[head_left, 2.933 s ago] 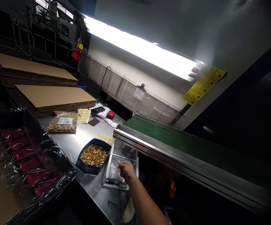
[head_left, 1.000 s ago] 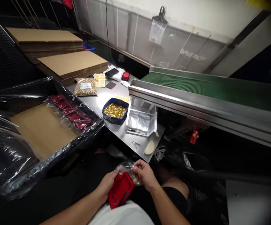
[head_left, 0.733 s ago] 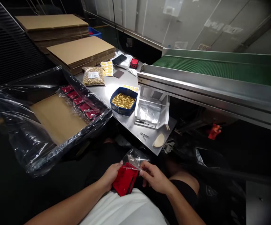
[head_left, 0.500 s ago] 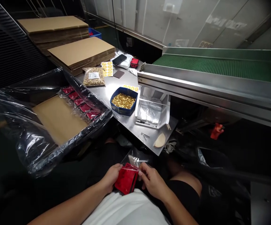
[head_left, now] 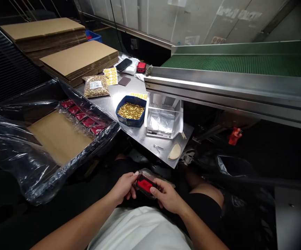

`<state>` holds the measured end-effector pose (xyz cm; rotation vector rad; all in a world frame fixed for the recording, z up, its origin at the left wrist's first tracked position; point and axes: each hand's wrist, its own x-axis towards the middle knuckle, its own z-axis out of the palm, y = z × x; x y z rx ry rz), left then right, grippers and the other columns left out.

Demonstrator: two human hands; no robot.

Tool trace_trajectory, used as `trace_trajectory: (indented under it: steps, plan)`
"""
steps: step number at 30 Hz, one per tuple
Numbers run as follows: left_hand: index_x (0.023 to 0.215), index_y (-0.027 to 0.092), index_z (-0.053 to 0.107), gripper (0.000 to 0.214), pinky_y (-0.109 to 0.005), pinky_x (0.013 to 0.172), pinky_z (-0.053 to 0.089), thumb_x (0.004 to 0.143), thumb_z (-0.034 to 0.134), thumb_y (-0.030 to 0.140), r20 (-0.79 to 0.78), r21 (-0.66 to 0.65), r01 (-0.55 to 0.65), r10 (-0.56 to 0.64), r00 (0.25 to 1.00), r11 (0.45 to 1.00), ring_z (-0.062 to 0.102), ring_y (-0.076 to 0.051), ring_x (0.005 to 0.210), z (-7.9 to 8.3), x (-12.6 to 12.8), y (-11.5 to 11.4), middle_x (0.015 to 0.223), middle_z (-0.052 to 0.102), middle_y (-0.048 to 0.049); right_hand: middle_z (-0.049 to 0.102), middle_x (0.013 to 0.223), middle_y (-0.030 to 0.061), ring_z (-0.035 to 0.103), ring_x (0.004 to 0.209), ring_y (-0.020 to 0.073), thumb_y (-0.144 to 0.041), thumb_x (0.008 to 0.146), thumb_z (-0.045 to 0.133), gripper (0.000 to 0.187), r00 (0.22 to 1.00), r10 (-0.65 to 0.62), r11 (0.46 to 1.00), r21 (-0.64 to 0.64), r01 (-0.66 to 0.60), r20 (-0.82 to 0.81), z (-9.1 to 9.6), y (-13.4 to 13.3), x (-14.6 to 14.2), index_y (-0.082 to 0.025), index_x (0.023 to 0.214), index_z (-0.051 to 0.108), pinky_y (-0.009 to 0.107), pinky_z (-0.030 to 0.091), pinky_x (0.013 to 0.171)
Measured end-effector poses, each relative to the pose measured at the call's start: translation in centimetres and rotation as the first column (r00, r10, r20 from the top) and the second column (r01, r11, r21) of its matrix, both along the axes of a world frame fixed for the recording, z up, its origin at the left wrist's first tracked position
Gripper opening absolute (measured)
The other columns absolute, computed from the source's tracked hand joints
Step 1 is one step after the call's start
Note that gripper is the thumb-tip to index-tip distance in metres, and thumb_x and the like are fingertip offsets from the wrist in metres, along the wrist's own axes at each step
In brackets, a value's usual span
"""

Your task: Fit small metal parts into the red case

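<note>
Over my lap I hold a small red item inside a clear plastic bag (head_left: 145, 183). My left hand (head_left: 123, 188) grips its left end with curled fingers. My right hand (head_left: 166, 194) pinches the right end, thumb on top. On the steel table (head_left: 119, 93) ahead stand a blue tray of small gold parts (head_left: 131, 111) and a white holder with clear bags (head_left: 163, 119).
A plastic-lined box (head_left: 48, 132) with cardboard and a row of red bagged items sits at my left. A green conveyor (head_left: 231, 66) runs along the right. Flat cardboard stacks (head_left: 74, 60), a bag of gold parts (head_left: 96, 86), yellow sticker sheets and a phone lie farther back.
My right hand took a clear bag from the white holder, then came down to my lap. The red item has gone into the bag and now lies flatter between both hands.
</note>
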<state>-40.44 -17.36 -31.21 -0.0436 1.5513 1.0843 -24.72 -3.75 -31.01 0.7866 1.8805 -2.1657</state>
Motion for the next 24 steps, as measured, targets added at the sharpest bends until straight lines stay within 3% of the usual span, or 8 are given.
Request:
trace_trajectory:
  steps: [2, 5, 13, 15, 18, 21, 22, 24]
  plan:
    - [0.071, 0.016, 0.049, 0.050, -0.016, 0.029, 0.011, 0.078, 0.060, 0.065, -0.066, 0.000, 0.017, -0.017, 0.998, 1.000, 0.040, -0.007, 0.031, -0.2, -0.2, 0.4, 0.055, 0.054, -0.0006, 0.054, 0.062, -0.0046, 0.039, 0.035, 0.0056, -0.051, 0.087, 0.056, 0.035, 0.999, -0.029, 0.988, -0.150, 0.033, 0.028, -0.6, 0.2, 0.1, -0.020, 0.102, 0.061, 0.019, 0.027, 0.034]
    - [0.063, 0.018, 0.043, 0.057, -0.017, 0.033, 0.009, 0.071, 0.063, 0.071, -0.119, 0.002, 0.019, -0.019, 0.993, 1.000, 0.028, -0.005, 0.033, -0.5, -0.2, 0.9, 0.048, 0.042, 0.0046, 0.050, 0.057, -0.0068, 0.042, 0.034, 0.0044, -0.053, 0.085, 0.059, 0.035, 0.998, -0.064, 0.969, -0.237, 0.067, 0.021, -1.1, 0.5, 0.5, -0.018, 0.093, 0.058, 0.016, 0.025, 0.031]
    - [0.061, 0.017, 0.046, 0.054, -0.019, 0.047, 0.022, 0.072, 0.069, 0.064, -0.232, 0.167, 0.028, 0.012, 0.973, 0.986, 0.032, -0.009, 0.051, 1.7, 0.8, 1.3, 0.053, 0.041, 0.0044, 0.050, 0.053, -0.0067, 0.036, 0.032, 0.0038, -0.056, 0.081, 0.063, 0.043, 0.990, -0.132, 0.954, -0.266, 0.140, 0.049, -1.4, 0.5, 0.5, -0.016, 0.094, 0.060, 0.016, 0.023, 0.031]
    - [0.062, 0.014, 0.052, 0.050, -0.019, 0.053, 0.027, 0.068, 0.079, 0.057, -0.245, 0.230, 0.057, 0.001, 0.970, 0.971, 0.037, -0.010, 0.057, 2.7, 1.5, 1.0, 0.058, 0.048, 0.0023, 0.052, 0.056, -0.0052, 0.041, 0.039, 0.0047, -0.055, 0.080, 0.065, 0.042, 0.981, -0.195, 0.950, -0.246, 0.195, 0.024, -1.1, 0.4, 0.1, -0.016, 0.096, 0.062, 0.017, 0.033, 0.037]
    - [0.072, 0.015, 0.060, 0.052, -0.019, 0.052, 0.030, 0.061, 0.085, 0.059, -0.226, 0.260, 0.005, 0.056, 0.973, 0.966, 0.040, -0.010, 0.057, 4.2, 2.5, 0.7, 0.061, 0.051, 0.0016, 0.069, 0.087, 0.0054, 0.064, 0.075, 0.0160, -0.054, 0.081, 0.063, 0.042, 0.961, -0.269, 0.958, -0.124, 0.260, -0.065, -0.6, 0.0, 0.1, -0.019, 0.104, 0.065, 0.027, 0.054, 0.070]
    - [0.081, 0.018, 0.062, 0.073, -0.025, 0.047, 0.039, 0.066, 0.054, 0.089, -0.198, 0.220, -0.181, 0.226, 0.954, 0.958, 0.050, -0.016, 0.053, 5.2, 3.0, 1.0, 0.067, 0.056, -0.0046, 0.069, 0.114, 0.0091, 0.064, 0.108, 0.0296, -0.060, 0.076, 0.063, 0.049, 0.956, -0.293, 0.952, 0.092, 0.292, -0.012, -1.4, -0.9, 0.8, -0.026, 0.111, 0.068, 0.041, 0.054, 0.094]
    - [0.084, 0.018, 0.064, 0.079, -0.031, 0.047, 0.044, 0.065, 0.048, 0.093, -0.203, 0.215, -0.229, 0.273, 0.940, 0.949, 0.056, -0.022, 0.055, 5.2, 2.9, 1.2, 0.069, 0.060, -0.0090, 0.071, 0.108, 0.0082, 0.064, 0.108, 0.0313, -0.062, 0.074, 0.063, 0.046, 0.966, -0.257, 0.952, 0.182, 0.247, 0.031, -2.1, -1.0, 0.9, -0.030, 0.106, 0.071, 0.041, 0.055, 0.092]
    - [0.101, 0.022, 0.066, 0.079, -0.040, 0.054, 0.052, 0.060, 0.058, 0.090, -0.215, 0.233, -0.342, 0.391, 0.895, 0.910, 0.065, -0.032, 0.070, 4.9, 2.3, 1.7, 0.082, 0.065, -0.0142, 0.072, 0.088, 0.0083, 0.066, 0.102, 0.0339, -0.063, 0.067, 0.069, 0.034, 0.984, -0.170, 0.942, 0.301, 0.146, 0.054, -3.9, -1.1, 0.5, -0.039, 0.091, 0.074, 0.044, 0.057, 0.085]
